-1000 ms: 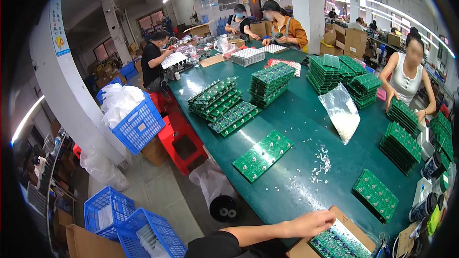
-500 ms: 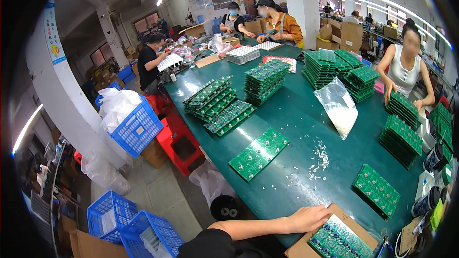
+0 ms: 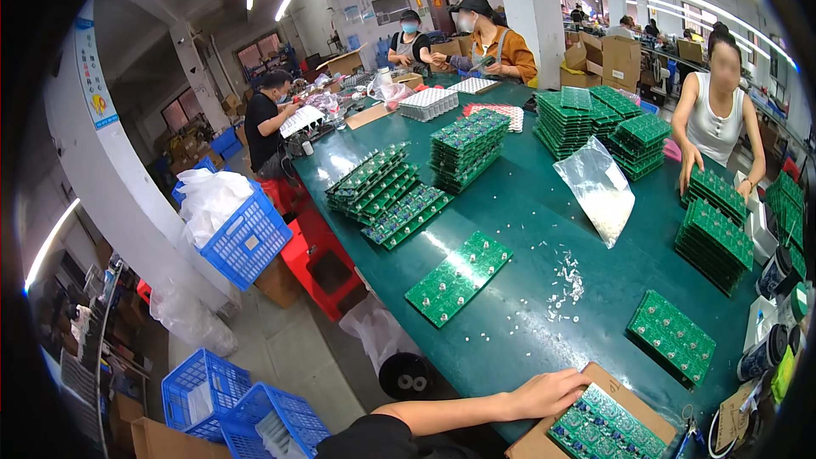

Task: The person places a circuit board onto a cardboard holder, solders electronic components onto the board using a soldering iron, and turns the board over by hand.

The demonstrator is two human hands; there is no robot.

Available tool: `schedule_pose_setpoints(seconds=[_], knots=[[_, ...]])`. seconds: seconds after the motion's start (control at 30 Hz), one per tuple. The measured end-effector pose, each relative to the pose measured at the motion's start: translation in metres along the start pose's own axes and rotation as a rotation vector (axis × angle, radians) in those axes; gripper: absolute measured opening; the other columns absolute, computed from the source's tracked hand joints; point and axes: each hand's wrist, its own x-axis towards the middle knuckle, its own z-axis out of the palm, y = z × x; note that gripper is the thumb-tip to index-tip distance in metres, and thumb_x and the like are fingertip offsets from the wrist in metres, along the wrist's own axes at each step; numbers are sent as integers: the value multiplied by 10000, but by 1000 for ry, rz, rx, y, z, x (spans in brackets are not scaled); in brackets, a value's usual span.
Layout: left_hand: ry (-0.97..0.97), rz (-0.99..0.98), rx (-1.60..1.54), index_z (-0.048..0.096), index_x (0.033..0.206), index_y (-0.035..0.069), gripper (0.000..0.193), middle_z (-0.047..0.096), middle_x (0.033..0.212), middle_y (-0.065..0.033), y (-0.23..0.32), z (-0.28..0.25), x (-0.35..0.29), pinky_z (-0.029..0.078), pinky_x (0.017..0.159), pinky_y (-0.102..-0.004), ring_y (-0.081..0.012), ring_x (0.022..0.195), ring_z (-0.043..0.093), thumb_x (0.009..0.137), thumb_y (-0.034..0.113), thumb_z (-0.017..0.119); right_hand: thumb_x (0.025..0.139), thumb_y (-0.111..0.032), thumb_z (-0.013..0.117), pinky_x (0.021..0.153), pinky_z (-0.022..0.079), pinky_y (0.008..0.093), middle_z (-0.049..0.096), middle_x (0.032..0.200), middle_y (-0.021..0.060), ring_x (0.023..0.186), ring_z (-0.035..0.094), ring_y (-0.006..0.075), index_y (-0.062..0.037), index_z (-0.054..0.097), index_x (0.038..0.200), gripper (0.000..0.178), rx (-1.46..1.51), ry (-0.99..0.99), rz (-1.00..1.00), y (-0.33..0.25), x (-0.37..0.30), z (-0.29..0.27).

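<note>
My left hand (image 3: 551,393) reaches in from the lower edge, fingers together and curled, thumb side hidden. Its fingertips grip the upper left corner of a green circuit board (image 3: 608,427) dotted with dark blue components. Under that board lies a brown cardboard sheet (image 3: 643,404) at the table's near edge. My right hand is not in view. Farther up the table, one flat green board (image 3: 460,277) with small round metal parts lies by itself, and a similar board (image 3: 671,337) lies to the right. Small white pieces (image 3: 568,282) are scattered between them.
A clear bag of white pieces (image 3: 605,211) lies on the green table (image 3: 510,336). Stacks of boards (image 3: 467,151) stand beyond. At right, a co-worker's hand (image 3: 690,168) touches another stack (image 3: 714,242). Dark-lidded jars (image 3: 762,353) and scissors (image 3: 688,429) line the right edge; blue crates (image 3: 204,391) sit left.
My left hand stays at the board's corner, almost still. The view has shifted slightly. Across the table, a person in an orange top has turned, and the seated person at left has lowered the head.
</note>
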Motion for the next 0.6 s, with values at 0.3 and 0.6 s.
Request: schedule_pose_setpoints(seconds=[0.3,0.6], knots=[[15,4,-2,554,1247,67,290,568,917,-120,-2,2,-2,505,674,-418,-338,791,625,982,182,529,870,-132,728,707,507,385,630,880,177,784,612,298,-17,643,1044,225,-27,32,-54,-6,4,1],[54,18,16,556,1258,60,303,551,894,-126,0,3,-2,501,657,-422,-344,771,616,986,190,527,868,-165,732,676,501,409,627,833,176,738,605,324,-23,667,1006,208,-66,69,-113,-11,8,-5]])
